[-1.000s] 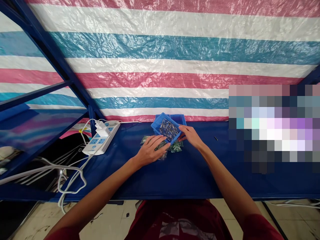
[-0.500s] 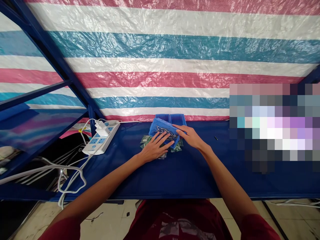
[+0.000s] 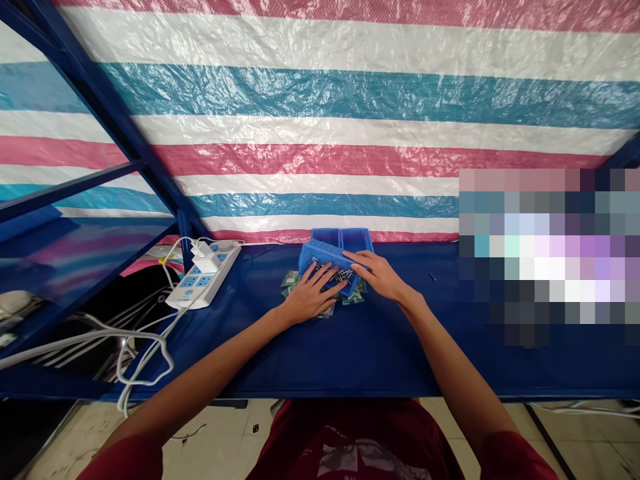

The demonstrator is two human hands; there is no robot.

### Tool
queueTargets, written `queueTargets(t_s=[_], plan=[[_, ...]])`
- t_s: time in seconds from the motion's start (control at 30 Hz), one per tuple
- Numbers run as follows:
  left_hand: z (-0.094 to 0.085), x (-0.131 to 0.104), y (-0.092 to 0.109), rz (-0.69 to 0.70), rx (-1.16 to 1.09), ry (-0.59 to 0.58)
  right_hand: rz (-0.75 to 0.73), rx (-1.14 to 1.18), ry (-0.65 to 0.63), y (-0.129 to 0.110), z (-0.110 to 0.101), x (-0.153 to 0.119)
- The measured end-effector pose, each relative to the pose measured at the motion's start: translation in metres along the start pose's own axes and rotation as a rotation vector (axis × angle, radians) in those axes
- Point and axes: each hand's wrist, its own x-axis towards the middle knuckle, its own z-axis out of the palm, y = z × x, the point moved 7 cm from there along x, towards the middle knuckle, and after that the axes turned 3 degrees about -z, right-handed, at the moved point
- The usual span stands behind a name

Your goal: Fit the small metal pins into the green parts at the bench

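Observation:
A blue plastic bin (image 3: pixel 325 251) stands tilted toward me in the middle of the table, with many small dark metal pieces, like screws or bits, (image 3: pixel 341 275) inside. My right hand (image 3: pixel 379 275) grips its upper right edge, fingers over the rim and thumb lower. Spread fingers of my left hand (image 3: pixel 311 295) lie across the bin's front opening, over the metal pieces. Under and around the bin are small green-printed clear packets (image 3: pixel 354 297), partly hidden. Behind it stand two more blue compartments or bins (image 3: pixel 356 235).
A white power strip (image 3: pixel 203 287) with a plugged-in adapter lies at the left, its white cables (image 3: pixel 145 360) looping over the table edge. One small dark piece (image 3: pixel 433 277) lies right of my right hand on the blue table (image 3: pixel 390 353). The far right is pixelated.
The held bin has tipped further toward me, so more of its back outer wall shows and less of its contents. Both hands stay almost in place.

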Motion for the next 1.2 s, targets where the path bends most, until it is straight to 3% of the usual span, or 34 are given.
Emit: queueTargets(t_s=[0.7, 1.2], plan=[[0.004, 0.001, 0.000, 0.001, 0.031, -0.013, -0.023, -0.155, -0.029, -0.010, -0.001, -0.004], [0.008, 0.001, 0.001, -0.020, 0.045, -0.051, -0.131, -0.270, 0.004, -0.015, 0.003, -0.006]])
